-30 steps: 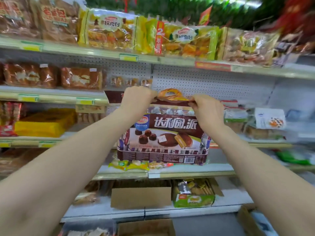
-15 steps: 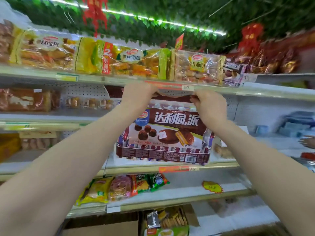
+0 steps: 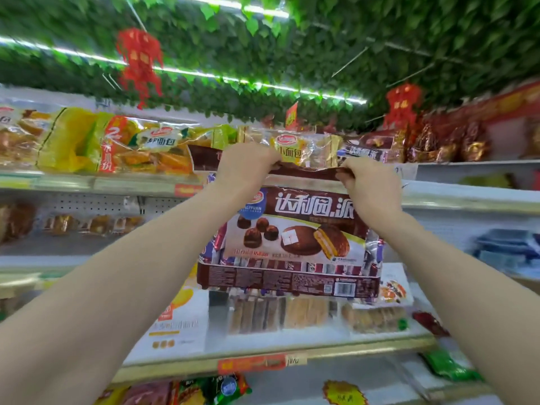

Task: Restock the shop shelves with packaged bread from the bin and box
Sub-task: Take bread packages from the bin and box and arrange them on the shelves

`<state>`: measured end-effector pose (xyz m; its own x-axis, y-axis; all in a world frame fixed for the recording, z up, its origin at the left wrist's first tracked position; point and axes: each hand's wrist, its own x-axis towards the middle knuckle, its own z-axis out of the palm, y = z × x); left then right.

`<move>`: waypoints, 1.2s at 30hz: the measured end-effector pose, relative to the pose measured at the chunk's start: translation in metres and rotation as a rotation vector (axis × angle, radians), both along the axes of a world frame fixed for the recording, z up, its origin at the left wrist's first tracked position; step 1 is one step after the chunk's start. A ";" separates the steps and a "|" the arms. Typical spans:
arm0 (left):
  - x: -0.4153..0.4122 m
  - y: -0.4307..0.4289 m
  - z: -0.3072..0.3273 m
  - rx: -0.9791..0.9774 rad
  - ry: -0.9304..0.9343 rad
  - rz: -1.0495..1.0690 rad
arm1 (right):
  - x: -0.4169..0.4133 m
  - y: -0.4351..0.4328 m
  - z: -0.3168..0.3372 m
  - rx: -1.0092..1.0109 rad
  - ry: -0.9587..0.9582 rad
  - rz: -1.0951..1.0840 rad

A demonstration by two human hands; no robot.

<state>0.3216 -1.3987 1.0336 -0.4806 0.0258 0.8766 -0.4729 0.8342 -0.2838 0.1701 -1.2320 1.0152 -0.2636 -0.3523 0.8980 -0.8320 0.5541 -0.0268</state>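
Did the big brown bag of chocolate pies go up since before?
Yes. The brown plastic pie bag rose: its top edge, pinched by left hand and right hand, is now above the top shelf's pale rail; earlier it hung below it.

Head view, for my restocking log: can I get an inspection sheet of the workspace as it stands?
Surface: white tiered shelves; top shelf rim at hand height.
Job's things: chocolate pie pack held up in front of the shelves, hanging from its top seam; soft bread bags lie on the top shelf.
Clutter: clear cake packets on a lower shelf, blurred.
Grippers: left hand and right hand each grip the pack's top seam.
Cables: nothing seen.
Surroundings: leaf-covered ceiling, red hanging ornaments, light strip.
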 end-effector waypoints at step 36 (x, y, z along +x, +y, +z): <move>-0.404 0.043 0.151 -0.123 0.174 0.241 | -0.431 0.022 0.156 -0.172 0.111 0.208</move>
<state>-0.0823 -1.3558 1.1847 -0.3287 0.0403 0.9436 -0.7032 0.6565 -0.2730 -0.2607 -1.2095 1.1712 -0.0979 -0.2283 0.9687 -0.9306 0.3661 -0.0078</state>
